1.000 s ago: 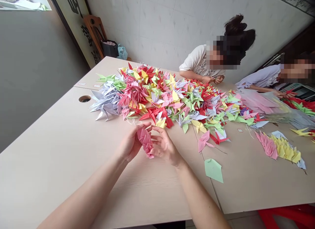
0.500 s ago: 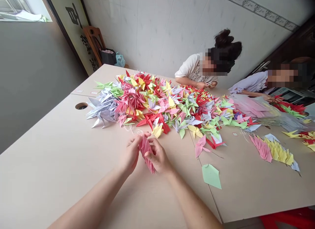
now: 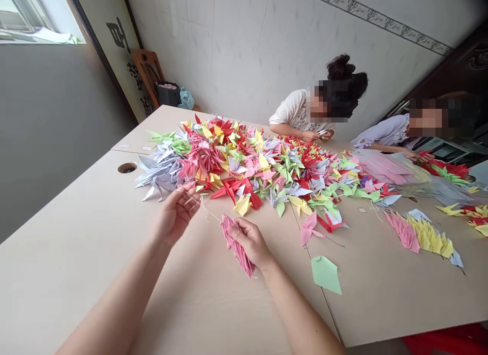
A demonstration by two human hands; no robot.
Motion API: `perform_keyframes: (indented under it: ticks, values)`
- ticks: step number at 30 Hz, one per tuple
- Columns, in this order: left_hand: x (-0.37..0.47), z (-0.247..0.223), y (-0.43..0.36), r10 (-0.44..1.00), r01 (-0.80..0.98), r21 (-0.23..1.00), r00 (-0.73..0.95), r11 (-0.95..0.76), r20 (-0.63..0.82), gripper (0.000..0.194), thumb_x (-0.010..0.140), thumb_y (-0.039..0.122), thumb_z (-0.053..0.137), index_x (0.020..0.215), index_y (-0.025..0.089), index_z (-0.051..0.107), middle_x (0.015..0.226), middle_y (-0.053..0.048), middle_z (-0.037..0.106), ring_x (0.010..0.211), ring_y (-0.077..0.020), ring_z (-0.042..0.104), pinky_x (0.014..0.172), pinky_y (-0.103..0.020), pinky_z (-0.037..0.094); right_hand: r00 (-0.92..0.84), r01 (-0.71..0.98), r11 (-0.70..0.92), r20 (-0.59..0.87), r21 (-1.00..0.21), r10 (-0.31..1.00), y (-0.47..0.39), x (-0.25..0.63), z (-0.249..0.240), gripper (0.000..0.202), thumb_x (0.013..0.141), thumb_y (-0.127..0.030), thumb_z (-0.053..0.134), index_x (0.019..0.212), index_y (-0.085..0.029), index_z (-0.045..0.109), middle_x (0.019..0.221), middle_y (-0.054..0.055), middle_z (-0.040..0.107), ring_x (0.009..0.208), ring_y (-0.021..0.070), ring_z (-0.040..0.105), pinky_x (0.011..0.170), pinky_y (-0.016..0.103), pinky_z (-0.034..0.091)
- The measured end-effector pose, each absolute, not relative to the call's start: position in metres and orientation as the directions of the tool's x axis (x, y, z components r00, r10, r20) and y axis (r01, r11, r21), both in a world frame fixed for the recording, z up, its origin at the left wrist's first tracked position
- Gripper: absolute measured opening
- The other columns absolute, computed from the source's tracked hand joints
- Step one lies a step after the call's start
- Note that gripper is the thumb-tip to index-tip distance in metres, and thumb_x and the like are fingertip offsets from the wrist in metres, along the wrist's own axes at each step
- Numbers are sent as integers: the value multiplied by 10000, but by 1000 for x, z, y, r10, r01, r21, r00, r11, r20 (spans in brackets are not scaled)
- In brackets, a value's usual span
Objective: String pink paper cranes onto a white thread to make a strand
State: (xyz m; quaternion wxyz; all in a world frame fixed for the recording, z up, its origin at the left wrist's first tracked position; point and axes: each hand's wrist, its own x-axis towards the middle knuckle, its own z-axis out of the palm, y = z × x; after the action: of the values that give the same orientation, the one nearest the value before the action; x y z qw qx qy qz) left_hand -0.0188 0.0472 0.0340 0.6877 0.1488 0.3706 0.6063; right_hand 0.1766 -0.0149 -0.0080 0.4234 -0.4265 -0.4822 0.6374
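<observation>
My right hand [image 3: 249, 240] is closed around a bundle of pink folded paper [image 3: 237, 245] above the table. From the bundle's upper end a thin white string [image 3: 208, 210] runs up and left to my left hand [image 3: 177, 212], which pinches it between thumb and forefinger while the other fingers are loosely curled. Just beyond my hands lies a large heap of folded paper cranes [image 3: 263, 167] in pink, red, yellow, green and pale blue. A flat green paper piece [image 3: 326, 274] rests on the table to the right of my right hand.
Across the table [image 3: 76, 273], a person in white [image 3: 292, 111] and another person in pale clothing [image 3: 389, 131] handle small items. Strung pink and yellow cranes [image 3: 423, 235] and plastic bags [image 3: 412, 172] lie at the right. A round hole [image 3: 127, 168] is at the left.
My left hand has left the pink bundle and moved up and left, drawing the string out. My right hand has shifted slightly right with the bundle. The view has tilted slightly.
</observation>
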Motion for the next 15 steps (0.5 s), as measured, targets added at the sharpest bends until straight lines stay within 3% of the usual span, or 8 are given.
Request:
perform_keyframes:
  ticks: [5, 9, 15]
  values:
    - [-33, 38, 53, 958, -719, 679, -64, 149, -278, 250, 917, 101, 451, 803, 129, 672, 551, 14, 583, 505, -93, 614, 547, -183, 573, -279, -80, -131, -104, -988, 955, -14, 178, -7, 326, 824, -493, 632, 802, -178, 554, 606, -38, 570, 445, 76, 492, 430, 203, 405]
    - [-33, 35, 54, 948, -696, 702, -99, 151, -302, 227, 907, 99, 481, 804, 130, 681, 583, -4, 615, 513, -101, 626, 542, -180, 583, -346, -14, -73, -64, -997, 936, -13, 181, -8, 335, 822, -483, 637, 747, -173, 537, 612, -48, 518, 528, 94, 547, 516, 217, 443]
    - [-43, 37, 60, 938, -722, 688, -186, 71, -293, 314, 948, 80, 408, 783, 119, 671, 532, 5, 595, 493, -75, 606, 563, -154, 584, -491, 111, -148, -184, -983, 851, -10, 200, -3, 365, 770, -498, 689, 743, -160, 554, 637, -38, 516, 545, 101, 558, 484, 201, 401]
